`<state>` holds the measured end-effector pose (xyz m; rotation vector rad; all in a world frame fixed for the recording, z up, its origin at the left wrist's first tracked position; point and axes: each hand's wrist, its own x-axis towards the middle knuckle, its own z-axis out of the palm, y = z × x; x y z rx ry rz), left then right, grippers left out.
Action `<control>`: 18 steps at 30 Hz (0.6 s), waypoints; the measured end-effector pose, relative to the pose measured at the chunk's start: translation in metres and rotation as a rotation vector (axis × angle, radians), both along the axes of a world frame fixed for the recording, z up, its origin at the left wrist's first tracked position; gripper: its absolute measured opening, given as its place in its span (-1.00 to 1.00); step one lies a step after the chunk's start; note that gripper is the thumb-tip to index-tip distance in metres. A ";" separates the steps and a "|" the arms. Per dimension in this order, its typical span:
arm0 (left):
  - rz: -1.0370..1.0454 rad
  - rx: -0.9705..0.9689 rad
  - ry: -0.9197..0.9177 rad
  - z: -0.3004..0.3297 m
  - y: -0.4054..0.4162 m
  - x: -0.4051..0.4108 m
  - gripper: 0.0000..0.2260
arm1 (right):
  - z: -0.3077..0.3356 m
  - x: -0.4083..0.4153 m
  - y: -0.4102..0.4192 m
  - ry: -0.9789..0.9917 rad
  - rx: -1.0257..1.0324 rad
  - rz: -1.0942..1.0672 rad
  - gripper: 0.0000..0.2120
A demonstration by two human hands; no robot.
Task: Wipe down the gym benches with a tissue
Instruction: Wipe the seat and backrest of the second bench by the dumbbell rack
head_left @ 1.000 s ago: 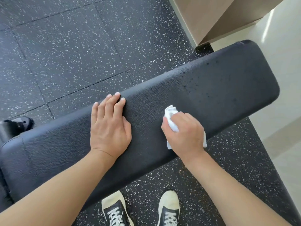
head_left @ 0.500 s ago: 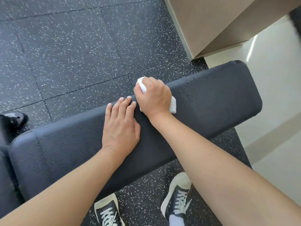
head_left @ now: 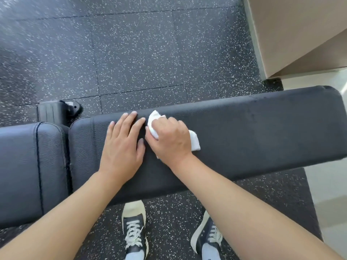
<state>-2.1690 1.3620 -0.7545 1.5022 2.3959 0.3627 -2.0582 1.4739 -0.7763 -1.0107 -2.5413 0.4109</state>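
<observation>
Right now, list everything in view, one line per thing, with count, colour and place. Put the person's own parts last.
long bench pad: one, black, across the middle, reaching the right edge
second pad: one, black, at the left, beside the long pad's end
tissue: one, white, on the long pad under the right hand
bench foot: one, black, on the floor behind the gap between pads
floor: black with white specks, in tiles
wall block: one, beige, top right corner
shoes: two, dark with white laces, below the bench
left hand: flat on the long pad
right hand: grips the tissue, beside the left hand
</observation>
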 end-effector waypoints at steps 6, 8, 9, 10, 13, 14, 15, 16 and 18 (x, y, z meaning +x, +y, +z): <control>0.047 -0.034 -0.013 0.008 0.020 0.022 -0.51 | -0.007 0.067 -0.005 0.017 0.120 0.246 -0.70; 0.006 -0.025 -0.019 0.009 0.032 0.036 -0.52 | -0.008 0.100 0.020 -0.020 0.160 0.234 -0.70; -0.018 -0.023 -0.021 0.011 0.040 0.045 -0.53 | -0.008 0.118 0.037 -0.041 0.180 0.188 -0.69; -0.038 -0.024 -0.024 0.012 0.049 0.054 -0.54 | -0.007 0.136 0.055 -0.056 0.197 0.116 -0.69; -0.085 -0.037 -0.026 0.013 0.076 0.076 -0.56 | -0.003 0.187 0.102 -0.029 0.175 -0.154 -0.69; -0.098 -0.042 -0.022 0.013 0.085 0.081 -0.56 | -0.001 0.199 0.109 -0.009 0.148 -0.219 -0.70; -0.111 -0.045 -0.018 0.012 0.095 0.086 -0.56 | 0.000 0.207 0.109 0.000 0.124 -0.261 -0.70; -0.120 -0.049 -0.016 0.010 0.105 0.090 -0.56 | 0.000 0.212 0.103 0.005 0.105 -0.282 -0.70; -0.129 -0.054 -0.015 0.008 0.124 0.099 -0.56 | -0.002 0.214 0.080 0.026 0.073 -0.270 -0.69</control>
